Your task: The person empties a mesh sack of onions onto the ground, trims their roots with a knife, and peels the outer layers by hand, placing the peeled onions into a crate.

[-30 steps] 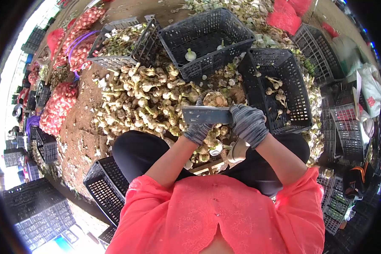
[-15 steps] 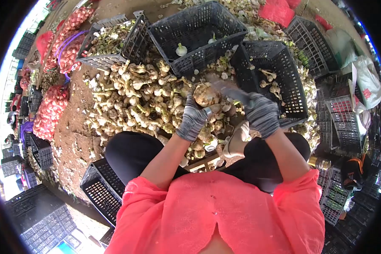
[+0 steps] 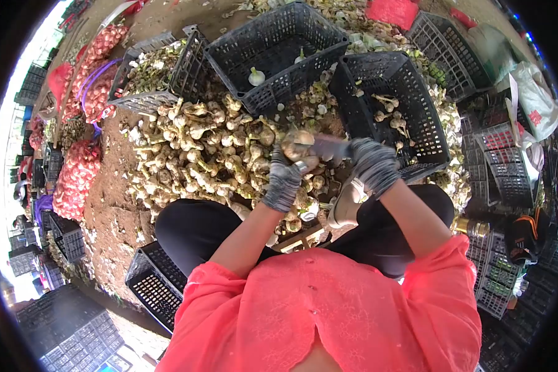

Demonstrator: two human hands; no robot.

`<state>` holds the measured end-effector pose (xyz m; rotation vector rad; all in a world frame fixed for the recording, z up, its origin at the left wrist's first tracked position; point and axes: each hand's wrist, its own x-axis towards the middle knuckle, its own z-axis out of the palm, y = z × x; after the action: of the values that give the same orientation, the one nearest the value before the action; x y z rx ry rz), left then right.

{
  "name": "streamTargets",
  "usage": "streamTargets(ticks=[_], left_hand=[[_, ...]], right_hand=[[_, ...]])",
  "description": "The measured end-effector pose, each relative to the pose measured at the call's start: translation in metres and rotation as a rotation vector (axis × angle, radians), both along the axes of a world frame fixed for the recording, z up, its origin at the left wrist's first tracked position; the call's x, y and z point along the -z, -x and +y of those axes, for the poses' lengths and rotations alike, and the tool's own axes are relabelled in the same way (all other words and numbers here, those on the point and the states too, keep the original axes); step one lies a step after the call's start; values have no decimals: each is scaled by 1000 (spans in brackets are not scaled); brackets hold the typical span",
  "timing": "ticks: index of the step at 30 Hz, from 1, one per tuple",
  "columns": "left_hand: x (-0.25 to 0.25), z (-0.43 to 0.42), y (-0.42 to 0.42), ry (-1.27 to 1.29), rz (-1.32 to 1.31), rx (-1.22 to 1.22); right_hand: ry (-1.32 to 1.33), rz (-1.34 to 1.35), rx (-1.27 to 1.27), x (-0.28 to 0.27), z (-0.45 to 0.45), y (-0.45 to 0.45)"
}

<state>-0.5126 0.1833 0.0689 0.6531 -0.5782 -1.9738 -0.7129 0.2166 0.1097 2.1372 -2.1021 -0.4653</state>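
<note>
Wearing a grey striped glove, my left hand (image 3: 285, 181) is closed around a brownish garlic bulb (image 3: 297, 144). My right hand (image 3: 374, 163), gloved the same way, grips a knife (image 3: 328, 147) whose blade is blurred and lies against or very close to the bulb. Below and to the left spreads a large heap of untrimmed garlic (image 3: 211, 146) with stems on. Beyond the hands, a black crate (image 3: 279, 93) holds two white, cleaned bulbs (image 3: 256, 77). Another black crate (image 3: 425, 93), by my right hand, contains several brownish bulbs with stems.
A crate of peelings (image 3: 146, 99) stands at the back left. Red net sacks of garlic (image 3: 76, 180) line the left side. An overturned-looking black crate (image 3: 158, 288) sits by my left knee. More crates (image 3: 508, 164) and a white plastic bag (image 3: 535, 102) are at the right.
The knife and my right hand have moved slightly left and down, with the blade now at the bulb. The bulb has turned in my left hand. The view has shifted slightly.
</note>
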Motion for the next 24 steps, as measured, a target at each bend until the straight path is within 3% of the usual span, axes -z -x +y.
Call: streamTargets(ticks=[1, 3, 4, 5, 6, 7, 8, 9, 11, 12, 15, 19, 23, 24], left_hand=[[-8, -5, -4, -216, 330, 27], [-46, 1, -14, 166, -13, -25], [-37, -7, -15, 79, -49, -1], [-28, -15, -17, -11, -81, 22], [-26, -15, -14, 136, -216, 33], [-28, -11, -13, 274, -356, 50], [-32, -7, -13, 323, -532, 187], [-27, -6, -14, 747, -940, 148], [-58, 3, 1, 1110, -1787, 591], [-34, 5, 1, 1362, -1803, 626], [-32, 13, 5, 1428, -1849, 794], [-21, 20, 10, 1475, -1834, 683], [-18, 17, 0, 1410, -1791, 623], [-22, 11, -5, 1284, -1776, 628]], right_hand=[[62, 164, -4, 16, 3, 18], [-41, -268, 278, -11, -5, 42], [163, -259, 208, 1, 0, 46], [134, -421, 235, 28, -4, 58], [96, -586, 265, 60, -8, 70], [93, -609, 263, 31, -6, 53], [91, -631, 261, 1, -5, 34], [48, -602, 240, -14, -8, 23], [-30, -543, 196, -30, -14, 8], [-100, -442, 176, -37, -17, -4], [-184, -350, -81, -41, -16, -27], [-284, -263, -156, -32, -25, -41], [-411, -186, 16, -15, -35, -5], [-451, -150, 104, -1, -34, 23]])
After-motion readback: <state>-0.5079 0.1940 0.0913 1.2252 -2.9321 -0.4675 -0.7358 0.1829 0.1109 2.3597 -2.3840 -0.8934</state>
